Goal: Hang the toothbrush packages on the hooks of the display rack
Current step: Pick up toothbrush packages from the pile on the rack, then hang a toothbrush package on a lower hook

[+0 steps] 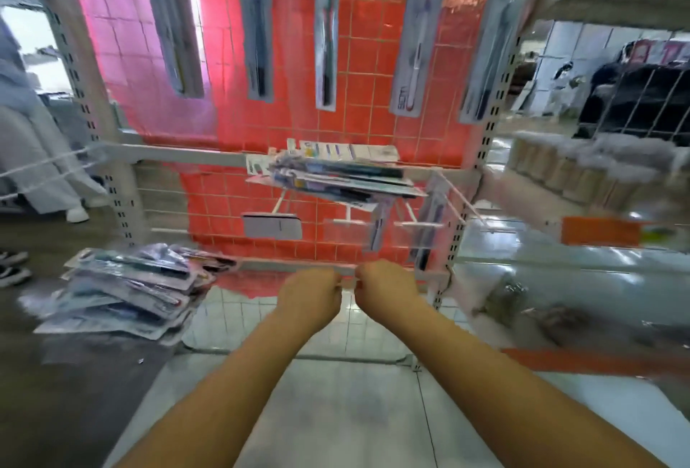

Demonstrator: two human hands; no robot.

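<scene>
Toothbrush packages (257, 34) hanging, hands (310, 297) together

One camera sits on the person's head; it looks forward and down, close to the display rack (239, 154); both arms reach out below.

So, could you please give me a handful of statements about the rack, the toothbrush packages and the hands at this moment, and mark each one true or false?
1. Five toothbrush packages hang along the top row of the rack. True.
2. Both hands are raised to the top row. False: the left hand and right hand are close together low down, at the rack's bottom rail.
3. A stack of packages lies across the middle hooks. True.
4. The loose pile of packages sits to the right of the hands. False: it lies to their left.
5. The rack's grid has a blue backing. False: the backing is red-orange.
</scene>
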